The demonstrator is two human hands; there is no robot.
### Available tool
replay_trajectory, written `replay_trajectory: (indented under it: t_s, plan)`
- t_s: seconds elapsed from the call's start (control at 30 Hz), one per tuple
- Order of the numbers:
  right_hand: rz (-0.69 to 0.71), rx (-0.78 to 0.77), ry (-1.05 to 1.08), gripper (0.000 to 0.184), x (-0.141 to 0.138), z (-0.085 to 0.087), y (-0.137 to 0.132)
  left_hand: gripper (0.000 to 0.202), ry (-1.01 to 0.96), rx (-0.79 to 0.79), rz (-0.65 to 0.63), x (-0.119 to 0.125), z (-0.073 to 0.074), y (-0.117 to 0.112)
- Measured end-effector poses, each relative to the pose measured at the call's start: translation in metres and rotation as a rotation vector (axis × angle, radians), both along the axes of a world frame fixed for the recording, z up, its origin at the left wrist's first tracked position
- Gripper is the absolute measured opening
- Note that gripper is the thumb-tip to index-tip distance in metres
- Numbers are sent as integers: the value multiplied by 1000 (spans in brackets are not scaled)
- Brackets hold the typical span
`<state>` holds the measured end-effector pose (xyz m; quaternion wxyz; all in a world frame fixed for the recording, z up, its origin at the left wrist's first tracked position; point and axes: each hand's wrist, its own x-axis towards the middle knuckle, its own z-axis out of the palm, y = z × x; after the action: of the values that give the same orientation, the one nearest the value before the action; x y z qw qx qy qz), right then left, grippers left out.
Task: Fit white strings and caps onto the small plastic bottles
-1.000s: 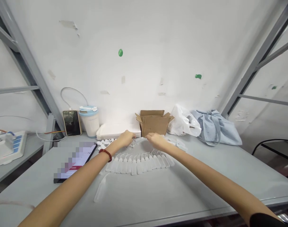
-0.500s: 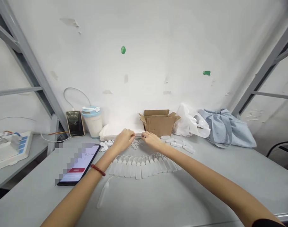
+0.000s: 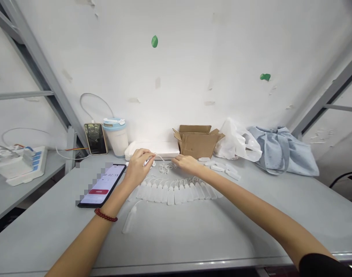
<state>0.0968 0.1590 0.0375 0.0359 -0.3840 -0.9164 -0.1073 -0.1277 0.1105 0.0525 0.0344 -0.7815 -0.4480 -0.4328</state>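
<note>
One translucent tag [image 3: 129, 222] lies nearest on my feed, resting on the grey table [image 3: 199, 234]; past it I see a row of tags [image 3: 178, 193] fanned side by side. Beyond them, the left hand [image 3: 138, 167] has thumb and fingertips pinched on a thin white cord [image 3: 159, 157]. The right hand [image 3: 190, 164] bunches its fingers beside the cord pile [image 3: 165, 167]; I cannot tell whether they grip anything. Farther back, an open cardboard box [image 3: 197, 145] stands beside a white stack [image 3: 163, 147].

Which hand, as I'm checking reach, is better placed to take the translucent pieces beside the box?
Probably the right hand: it's nearer the translucent pieces, while the left hand pinches a white string.
</note>
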Motion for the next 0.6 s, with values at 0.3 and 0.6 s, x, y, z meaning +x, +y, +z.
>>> replay_trajectory:
  t_s: [0.3,0.6]
  plan:
    - [103,452,621,23,43,-7,-58,20,-425,-346,6,12,14,-12]
    - [209,484,804,24,41,-6,-80,23,-793,-741,-201,34,18,-28]
